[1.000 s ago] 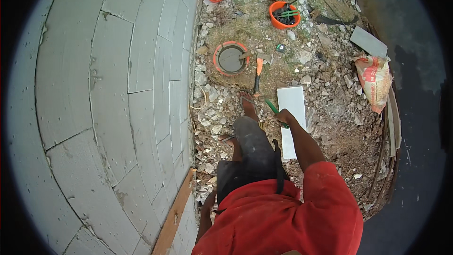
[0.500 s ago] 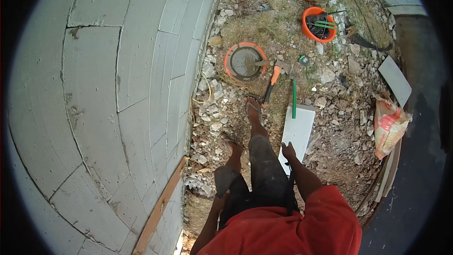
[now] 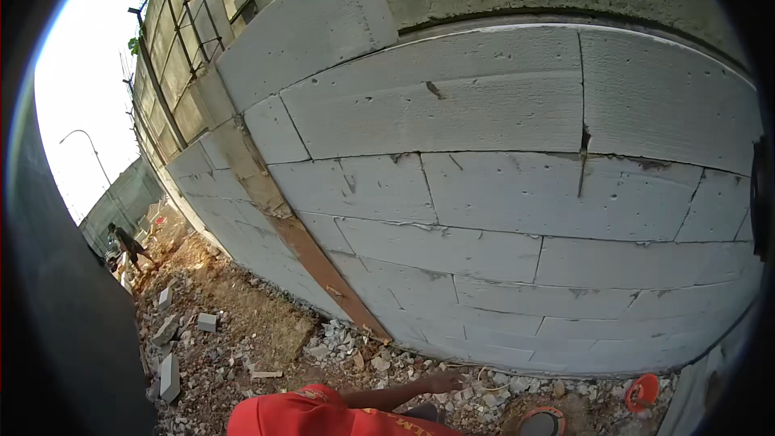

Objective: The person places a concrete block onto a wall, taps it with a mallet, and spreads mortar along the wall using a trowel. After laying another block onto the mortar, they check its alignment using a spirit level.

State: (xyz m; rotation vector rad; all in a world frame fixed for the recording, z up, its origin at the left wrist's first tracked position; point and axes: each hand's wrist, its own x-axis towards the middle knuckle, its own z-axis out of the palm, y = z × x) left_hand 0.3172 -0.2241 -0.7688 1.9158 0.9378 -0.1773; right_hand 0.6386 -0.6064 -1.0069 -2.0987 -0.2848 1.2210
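Head view. Risk of grazed knuckles from any dip of the bare left hand (image 3: 440, 382) into the jagged, pale stone rubble (image 3: 379, 359). Possible toppling of the pale grey, angular block (image 3: 311, 32) atop the broad wall of pale grey rectangular blocks (image 3: 484, 186), from weak bonding; fixing impossible to judge from here. Possible slipping of the long, brown wooden plank (image 3: 324, 270) set against it at left, from a knock at its foot. Left hand apparently empty, stretched over the rubble near the wall's foot; contact and finger curl too small to make out. Right hand out of sight. Wall stretching from far left to near right, beyond the hand: flat, lightly pitted faces, staggered courses, thin dark joints, a few mortar smears.
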